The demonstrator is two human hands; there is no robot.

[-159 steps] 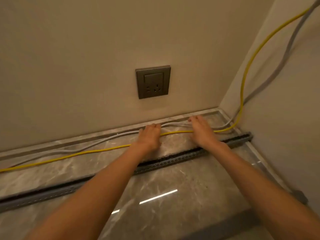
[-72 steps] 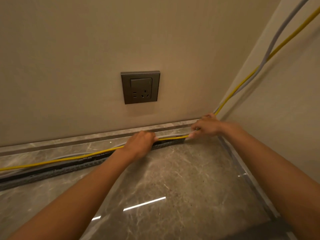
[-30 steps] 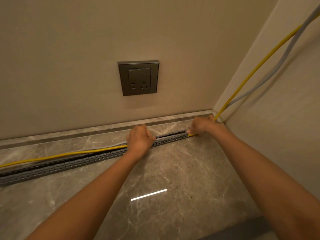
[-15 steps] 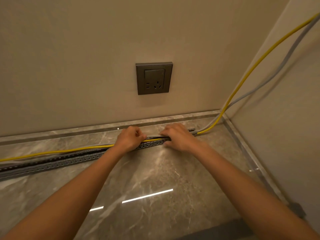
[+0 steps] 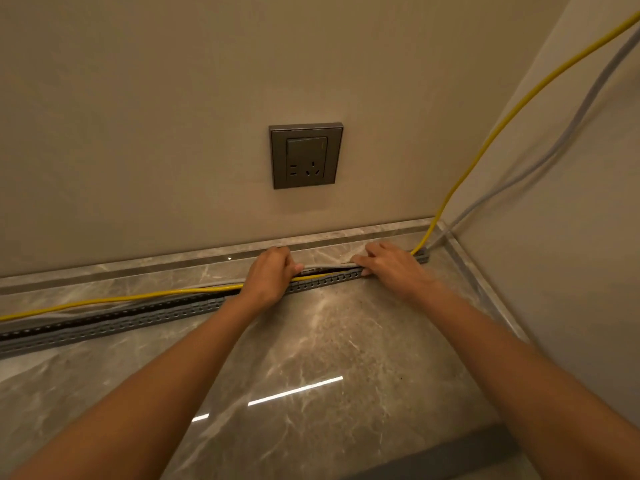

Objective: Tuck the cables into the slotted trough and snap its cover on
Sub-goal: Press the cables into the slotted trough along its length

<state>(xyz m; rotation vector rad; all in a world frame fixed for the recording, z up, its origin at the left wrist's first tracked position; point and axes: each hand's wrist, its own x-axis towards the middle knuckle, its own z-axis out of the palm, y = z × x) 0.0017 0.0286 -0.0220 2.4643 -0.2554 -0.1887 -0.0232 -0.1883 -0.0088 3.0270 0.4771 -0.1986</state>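
Observation:
A grey slotted trough point(image 5: 145, 315) lies on the marble floor along the wall, running from the left edge to the corner. A yellow cable point(image 5: 114, 298) and a grey cable point(image 5: 325, 264) follow it, then climb the right wall. Left of my hands both cables lie loose behind the trough. My left hand point(image 5: 270, 277) curls its fingers round the cables over the trough. My right hand point(image 5: 393, 268) lies nearer the corner, fingers stretched flat over the trough and cables. Between my hands the grey cable arches a little above the slots.
A dark wall socket point(image 5: 306, 155) sits above my hands. A marble skirting point(image 5: 138, 266) runs along the wall foot. The right wall point(image 5: 571, 254) closes the corner. A dark grey strip point(image 5: 440, 457) lies across the floor at the bottom right.
My right hand has slid right along the trough toward the corner, widening the gap between my hands. My left hand has shifted slightly right, still holding the cables.

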